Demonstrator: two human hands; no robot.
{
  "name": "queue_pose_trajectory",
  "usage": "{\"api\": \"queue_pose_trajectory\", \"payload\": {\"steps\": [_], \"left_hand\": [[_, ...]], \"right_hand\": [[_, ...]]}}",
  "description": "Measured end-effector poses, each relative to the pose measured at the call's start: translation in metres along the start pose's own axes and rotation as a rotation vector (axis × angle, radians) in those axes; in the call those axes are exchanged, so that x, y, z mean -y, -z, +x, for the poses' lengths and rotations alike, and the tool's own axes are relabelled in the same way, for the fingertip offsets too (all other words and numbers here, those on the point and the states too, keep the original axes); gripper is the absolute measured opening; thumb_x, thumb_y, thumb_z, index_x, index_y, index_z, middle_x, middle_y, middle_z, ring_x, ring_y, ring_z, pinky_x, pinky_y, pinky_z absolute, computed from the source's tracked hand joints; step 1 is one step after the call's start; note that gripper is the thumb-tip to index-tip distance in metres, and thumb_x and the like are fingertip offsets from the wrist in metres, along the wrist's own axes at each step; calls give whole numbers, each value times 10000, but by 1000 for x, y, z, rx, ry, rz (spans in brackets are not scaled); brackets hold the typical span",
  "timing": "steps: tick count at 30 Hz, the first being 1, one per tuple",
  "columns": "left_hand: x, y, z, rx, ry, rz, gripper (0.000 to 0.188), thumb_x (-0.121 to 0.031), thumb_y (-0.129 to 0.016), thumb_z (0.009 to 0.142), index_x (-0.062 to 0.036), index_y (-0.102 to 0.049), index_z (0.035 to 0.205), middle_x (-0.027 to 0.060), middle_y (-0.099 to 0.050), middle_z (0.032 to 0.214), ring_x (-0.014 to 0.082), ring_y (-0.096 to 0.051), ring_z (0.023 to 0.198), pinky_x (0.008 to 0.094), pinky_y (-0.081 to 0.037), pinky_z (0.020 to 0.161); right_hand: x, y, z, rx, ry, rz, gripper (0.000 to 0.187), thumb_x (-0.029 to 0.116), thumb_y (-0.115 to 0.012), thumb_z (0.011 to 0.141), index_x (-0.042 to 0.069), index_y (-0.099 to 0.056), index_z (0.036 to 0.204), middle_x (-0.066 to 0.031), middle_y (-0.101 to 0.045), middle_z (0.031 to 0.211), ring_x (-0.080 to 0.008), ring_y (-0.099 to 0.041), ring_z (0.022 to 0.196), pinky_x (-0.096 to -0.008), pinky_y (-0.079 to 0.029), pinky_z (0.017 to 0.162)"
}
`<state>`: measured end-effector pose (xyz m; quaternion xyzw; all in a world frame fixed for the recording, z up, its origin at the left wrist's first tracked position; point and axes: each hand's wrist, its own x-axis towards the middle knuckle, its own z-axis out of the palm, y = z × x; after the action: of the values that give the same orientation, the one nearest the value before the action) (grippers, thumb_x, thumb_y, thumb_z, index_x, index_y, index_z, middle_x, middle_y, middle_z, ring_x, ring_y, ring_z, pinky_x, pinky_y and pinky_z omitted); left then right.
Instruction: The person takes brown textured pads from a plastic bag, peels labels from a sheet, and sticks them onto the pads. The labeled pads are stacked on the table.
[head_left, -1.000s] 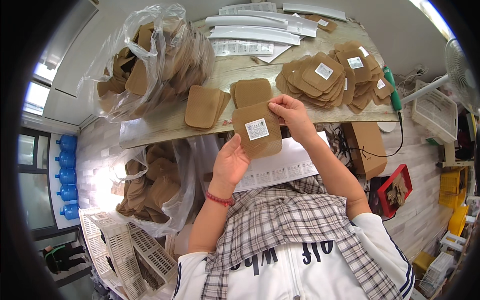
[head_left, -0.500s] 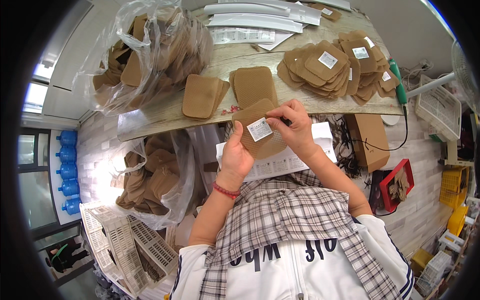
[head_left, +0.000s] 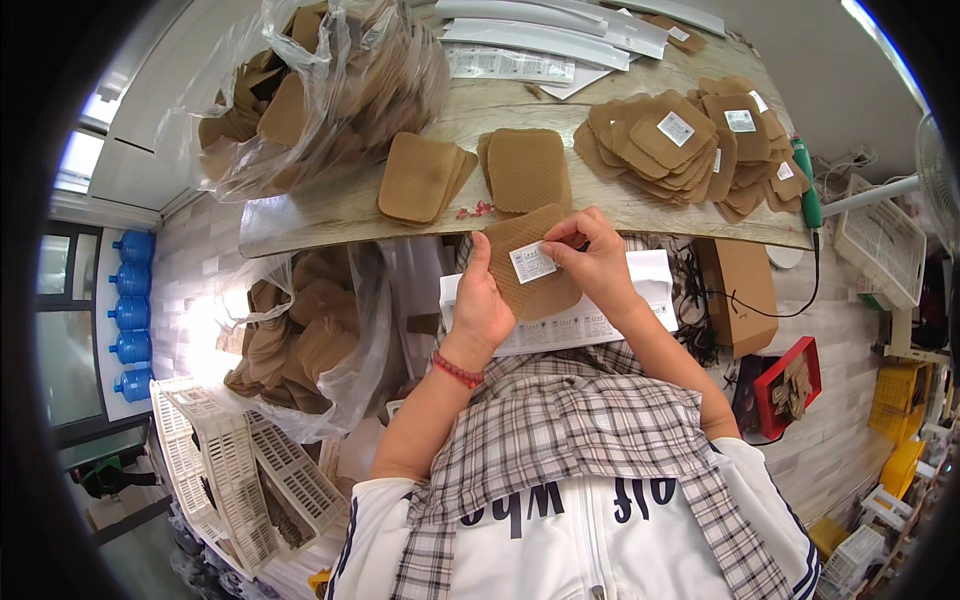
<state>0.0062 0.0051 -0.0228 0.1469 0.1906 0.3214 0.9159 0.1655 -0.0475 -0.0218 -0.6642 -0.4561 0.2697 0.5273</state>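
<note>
You hold a brown pad [head_left: 540,300] over your lap, just off the front edge of the counter [head_left: 335,226]. It is tilted, with rounded corners and a textured face. The fingers of your left hand [head_left: 484,302] grip its left side, the thumb lying up along the edge and the others mostly hidden behind. A small white label [head_left: 530,264] sits at a slant on the pad's face. The fingers of your right hand [head_left: 592,256] are drawn narrow, thumb and index close together at the label's upper right corner; whether they pinch the label or only press on it, I cannot tell.

Beneath the pad, a white sheet [head_left: 612,325] printed with a row of labels spreads over your plaid apron [head_left: 560,430]. A red bead bracelet [head_left: 458,369] circles your left wrist.

On the counter ahead of you, the left stack [head_left: 415,180] and the right stack [head_left: 527,172] of plain pads lie just beside each other near the front edge. To their right is a heap of pads [head_left: 650,160], several bearing white labels, with a green tool [head_left: 806,185] near it at the counter's right end. White strips [head_left: 540,38] lie toward the far side. A clear plastic bag [head_left: 398,90] of brown pads stands at the left, and a second bag [head_left: 367,340] sits lower down.
</note>
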Motion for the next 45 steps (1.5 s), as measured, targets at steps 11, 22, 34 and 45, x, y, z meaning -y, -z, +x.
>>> {"api": "queue_pose_trajectory", "payload": {"steps": [11,22,34,45], "left_hand": [[-8,3,11,-329,55,48,468,-334,-424,1062,10,-446,1378,161,-555,1361,310,-573,1221,467,-480,1044],[-11,0,7,-130,25,137,496,-376,-424,1057,5,-455,1372,143,-569,1339,278,-583,1206,446,-490,1035],[-6,2,9,-79,47,141,493,-382,-429,1054,-1,-464,1365,146,-572,1332,272,-577,1218,442,-490,1046],[-4,1,9,-98,67,156,499,-373,-410,1060,10,-444,1378,150,-551,1352,266,-557,1240,440,-474,1063]], "right_hand": [[1,7,-14,-25,625,-286,150,17,-744,748,102,-625,777,-34,-578,902,-248,-540,873,-335,-429,788],[5,13,-6,129,-87,510,92,-2,-628,936,19,-539,950,-2,-593,820,-62,-543,728,-211,-472,683],[1,11,-1,154,-113,223,93,-22,-662,889,10,-578,913,-16,-625,798,-84,-573,722,-248,-488,660],[7,11,-1,127,-87,66,113,-14,-679,869,-6,-574,911,-73,-653,798,-142,-612,730,-285,-508,685]]}}
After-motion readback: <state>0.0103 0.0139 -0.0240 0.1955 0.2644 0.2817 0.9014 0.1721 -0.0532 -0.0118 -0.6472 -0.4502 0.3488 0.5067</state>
